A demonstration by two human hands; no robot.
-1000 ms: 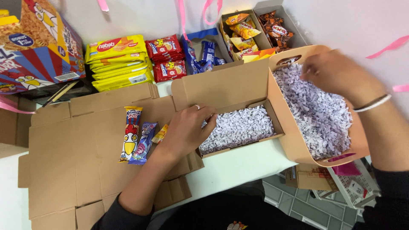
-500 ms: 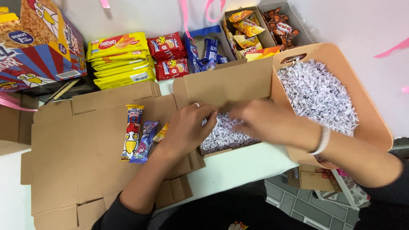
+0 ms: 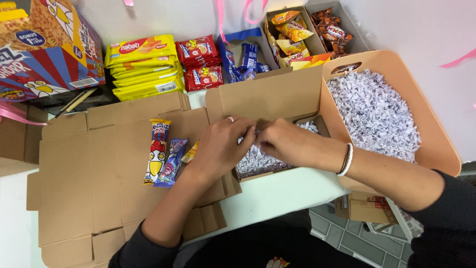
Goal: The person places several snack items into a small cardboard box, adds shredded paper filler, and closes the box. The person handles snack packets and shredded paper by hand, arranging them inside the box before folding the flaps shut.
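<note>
1. Both hands meet over the small cardboard box (image 3: 277, 161) on the desk (image 3: 277, 196); the left hand (image 3: 223, 146) and right hand (image 3: 285, 141) pinch shredded paper (image 3: 258, 161) between curled fingers.
2. The step looks like bedding the box; next calls for spreading the filler evenly.
3. The shreds are white, crinkled, loosely heaped; more fill the peach tub (image 3: 436, 144) just beside.

Small open box (image 3: 277, 106) mid-tabletop, shredded paper (image 3: 258, 161) in it, bin (image 3: 436, 134) at its right, flat cardboard (image 3: 89, 183) at its left, snack packs (image 3: 163, 159) on that, packets (image 3: 144, 67) behind
</note>
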